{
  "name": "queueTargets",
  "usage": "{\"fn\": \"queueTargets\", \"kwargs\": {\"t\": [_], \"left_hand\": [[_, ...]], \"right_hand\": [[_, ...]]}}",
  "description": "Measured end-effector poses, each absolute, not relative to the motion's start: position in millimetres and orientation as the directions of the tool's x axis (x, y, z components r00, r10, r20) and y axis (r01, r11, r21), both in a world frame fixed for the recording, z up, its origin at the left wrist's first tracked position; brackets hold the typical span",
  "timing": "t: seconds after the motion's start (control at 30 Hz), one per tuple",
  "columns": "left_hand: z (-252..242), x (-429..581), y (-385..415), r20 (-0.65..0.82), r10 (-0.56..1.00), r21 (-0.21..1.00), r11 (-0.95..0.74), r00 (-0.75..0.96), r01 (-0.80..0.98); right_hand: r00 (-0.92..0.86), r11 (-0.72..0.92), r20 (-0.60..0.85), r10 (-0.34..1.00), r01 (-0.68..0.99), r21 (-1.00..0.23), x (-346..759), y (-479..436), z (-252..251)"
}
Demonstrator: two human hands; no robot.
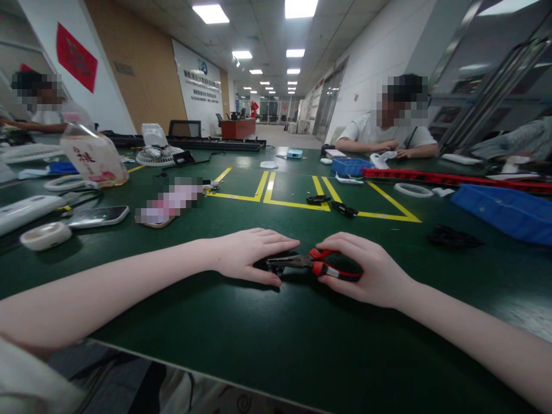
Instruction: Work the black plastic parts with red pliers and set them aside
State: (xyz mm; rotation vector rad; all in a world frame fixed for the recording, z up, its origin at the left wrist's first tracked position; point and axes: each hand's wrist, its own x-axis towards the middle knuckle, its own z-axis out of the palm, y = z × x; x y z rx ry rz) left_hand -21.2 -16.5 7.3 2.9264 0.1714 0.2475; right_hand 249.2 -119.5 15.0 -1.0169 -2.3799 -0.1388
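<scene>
Needle-nose pliers [304, 261] over near-centre of table [241, 339], between left hand [254, 256] and right hand [371, 267]. Two parts [344, 209] behind them, at the tape lines [297, 204]. Left side: smartphone [159, 214] beyond left forearm [138, 287], bottle [95, 158] farther back-left, fan [153, 136] behind smartphone. Right side: bin [509, 213], ring [413, 190] just left of it, bundle [452, 236] in front.

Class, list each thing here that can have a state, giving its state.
Pliers: held, handles spread
Right hand: closed on the pliers
Left hand: open, thumb and fingers either side of the pliers' tips
Black part: at the tips, grip unclear
Bottle: standing
Small device: lying flat, lit green
Ceiling lights: on
</scene>
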Motion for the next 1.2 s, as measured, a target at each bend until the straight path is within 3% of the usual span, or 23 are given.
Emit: {"fn": "queueTargets", "kwargs": {"t": [0.2, 0.53, 0.97, 1.2], "left_hand": [[9.1, -20.9, -18.1, 0.15, 0.133, 0.21, -0.972, 0.98, 0.1], [9.4, -21.3, -15.1, 0.14, 0.138, 0.205, -0.973, 0.981, 0.107], [8.9, -21.6, -15.1, 0.136, 0.135, 0.216, -0.971, 0.982, 0.103], [8.2, -21.9, -14.5, 0.14, 0.139, 0.224, -0.969, 0.98, 0.105]], "right_hand": [[-0.573, 0.713, 0.523, 0.631, 0.694, -0.1, 250.5, -118.5, 11.1], [-0.613, 0.714, 0.557, 0.56, 0.698, 0.051, 249.7, -121.7, 13.3], [-0.561, 0.702, 0.485, 0.671, 0.692, -0.169, 254.7, -116.5, 8.8], [-0.59, 0.697, 0.489, 0.643, 0.716, -0.052, 250.1, -119.9, 11.4]]}}
